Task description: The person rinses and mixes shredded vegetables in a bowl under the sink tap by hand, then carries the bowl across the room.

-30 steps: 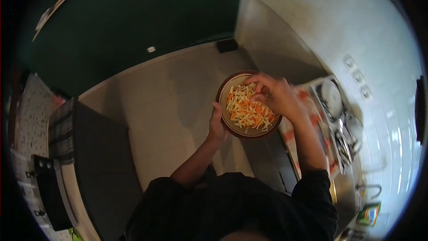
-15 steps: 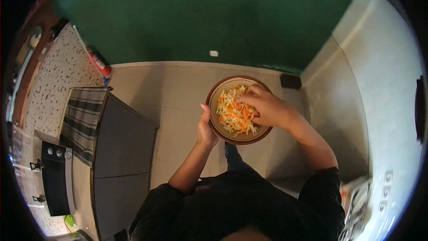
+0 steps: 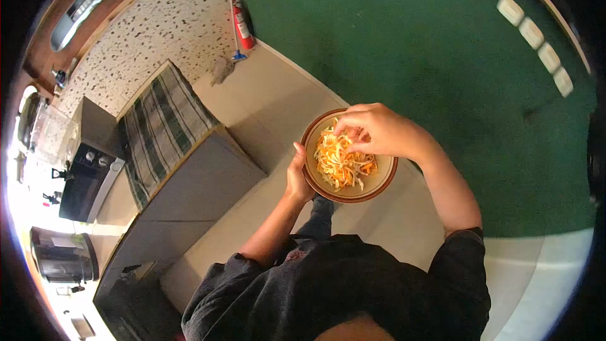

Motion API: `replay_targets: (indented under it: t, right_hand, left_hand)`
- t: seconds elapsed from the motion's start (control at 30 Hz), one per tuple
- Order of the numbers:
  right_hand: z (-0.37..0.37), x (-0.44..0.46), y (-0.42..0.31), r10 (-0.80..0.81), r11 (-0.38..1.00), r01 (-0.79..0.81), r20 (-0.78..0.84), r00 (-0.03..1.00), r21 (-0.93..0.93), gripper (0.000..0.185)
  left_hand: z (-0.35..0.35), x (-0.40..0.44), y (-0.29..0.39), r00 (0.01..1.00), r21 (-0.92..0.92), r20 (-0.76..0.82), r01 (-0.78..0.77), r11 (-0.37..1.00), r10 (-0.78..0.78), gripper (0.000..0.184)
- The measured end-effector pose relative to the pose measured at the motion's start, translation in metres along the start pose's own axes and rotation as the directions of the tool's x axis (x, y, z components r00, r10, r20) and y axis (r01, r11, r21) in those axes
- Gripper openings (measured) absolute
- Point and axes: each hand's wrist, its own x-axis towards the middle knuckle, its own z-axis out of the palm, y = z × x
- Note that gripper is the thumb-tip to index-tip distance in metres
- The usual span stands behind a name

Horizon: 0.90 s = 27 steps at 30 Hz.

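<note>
A round bowl [image 3: 384, 178] with a brown rim and cream inside holds a heap of orange and pale shredded vegetables [image 3: 341, 163], like carrot and cabbage. My left hand [image 3: 299, 175] grips the bowl's left side, thumb up along the rim and the other fingers hidden beneath. Over the bowl's upper right, my right hand [image 3: 382, 129] has its fingers curled down into the heap, thumb and fingertips closing on some shreds. The bowl is held in the air in front of my body, above the floor.
At left, a counter with a striped cloth [image 3: 165, 131] bears a microwave [image 3: 95, 170] and a dark pot [image 3: 65, 256]. A red fire extinguisher [image 3: 242, 24] and a mop [image 3: 223, 69] stand by the green wall [image 3: 404, 38]. White switch plates [image 3: 531, 33] are on that wall.
My view has turned left, bringing the counter, microwave and mop further into sight. The bowl stays in my left hand. My right hand has lifted slightly and its fingers have drawn together.
</note>
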Motion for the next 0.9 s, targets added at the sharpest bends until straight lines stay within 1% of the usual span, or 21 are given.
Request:
replay_targets:
  t: [0.1,0.13,0.17,0.2,0.23,0.27,0.37,0.4,0.43,0.53,0.6,0.63,0.67,0.7,0.73,0.83,0.87,0.9]
  right_hand:
    - [-0.047,0.077,0.066,0.024,0.997,-0.027,0.031,0.999,0.079,0.021]
    - [-0.063,0.102,0.084,0.022,0.997,-0.022,0.002,1.0,0.076,0.015]
    - [-0.077,0.124,0.104,-0.031,0.999,0.031,-0.046,0.998,0.011,0.014]
    - [-0.083,0.129,0.077,-0.089,0.992,0.08,-0.093,0.992,-0.095,0.013]
    - [-0.105,0.154,0.101,-0.168,0.974,0.145,-0.122,0.978,-0.175,0.012]
    - [-0.124,0.173,0.116,-0.137,0.987,0.121,-0.157,0.978,-0.106,0.01]
    - [-0.169,0.228,0.17,-0.148,0.987,0.132,-0.191,0.97,-0.092,0.008]
    - [-0.181,0.247,0.193,-0.177,0.98,0.153,-0.206,0.962,-0.127,0.008]
    - [-0.174,0.249,0.181,-0.199,0.975,0.17,-0.223,0.954,-0.143,0.01]
    - [-0.198,0.323,0.237,-0.294,0.954,0.274,-0.199,0.935,-0.122,0.013]
    - [-0.209,0.384,0.258,-0.382,0.924,0.37,-0.149,0.912,-0.1,0.014]
    - [-0.214,0.414,0.266,-0.39,0.917,0.384,-0.043,0.92,-0.11,0.014]
    - [-0.219,0.436,0.255,-0.387,0.91,0.393,0.071,0.919,-0.128,0.015]
    - [-0.228,0.471,0.261,-0.39,0.897,0.417,0.183,0.903,-0.147,0.015]
    - [-0.234,0.501,0.259,-0.38,0.867,0.443,0.274,0.883,-0.227,0.014]
    - [-0.234,0.597,0.25,-0.456,0.86,0.51,0.426,0.781,-0.014,0.015]
    - [-0.228,0.631,0.25,-0.5,0.843,0.536,0.426,0.754,0.043,0.015]
    - [-0.209,0.646,0.237,-0.531,0.828,0.558,0.406,0.743,0.062,0.013]
  left_hand:
    - [-0.003,0.093,0.035,0.992,0.056,-0.056,-0.106,0.993,0.11,0.071]
    - [-0.006,0.126,0.048,0.994,0.027,-0.066,-0.085,0.996,0.087,0.07]
    - [-0.012,0.156,0.056,0.995,-0.012,-0.066,-0.076,0.997,0.075,0.07]
    - [-0.01,0.146,0.072,0.996,-0.063,-0.031,-0.081,0.995,0.079,0.07]
    - [-0.011,0.185,0.081,0.995,-0.105,-0.029,-0.093,0.99,0.09,0.07]
    - [-0.005,0.215,0.094,0.991,-0.068,-0.036,-0.128,0.989,0.126,0.07]
    - [-0.004,0.298,0.13,0.985,-0.027,-0.076,-0.156,0.987,0.154,0.072]
    - [-0.005,0.325,0.14,0.984,-0.031,-0.081,-0.163,0.986,0.16,0.072]
    - [-0.008,0.313,0.15,0.983,-0.032,-0.062,-0.172,0.985,0.17,0.072]
    - [-0.025,0.38,0.18,0.974,-0.044,-0.098,-0.207,0.977,0.202,0.073]
    - [-0.04,0.421,0.209,0.954,-0.047,-0.137,-0.274,0.961,0.265,0.074]
    - [-0.048,0.434,0.22,0.937,-0.051,-0.182,-0.311,0.949,0.298,0.074]
    - [-0.049,0.43,0.234,0.919,-0.066,-0.224,-0.348,0.935,0.326,0.075]
    - [-0.058,0.447,0.247,0.893,-0.074,-0.267,-0.392,0.917,0.361,0.075]
    - [-0.072,0.463,0.26,0.845,-0.05,-0.346,-0.45,0.892,0.407,0.075]
    - [-0.108,0.478,0.309,0.76,-0.075,-0.396,-0.586,0.807,0.515,0.074]
    - [-0.124,0.481,0.322,0.713,-0.063,-0.467,-0.617,0.785,0.523,0.074]
    - [-0.14,0.466,0.328,0.679,-0.053,-0.508,-0.639,0.768,0.53,0.074]
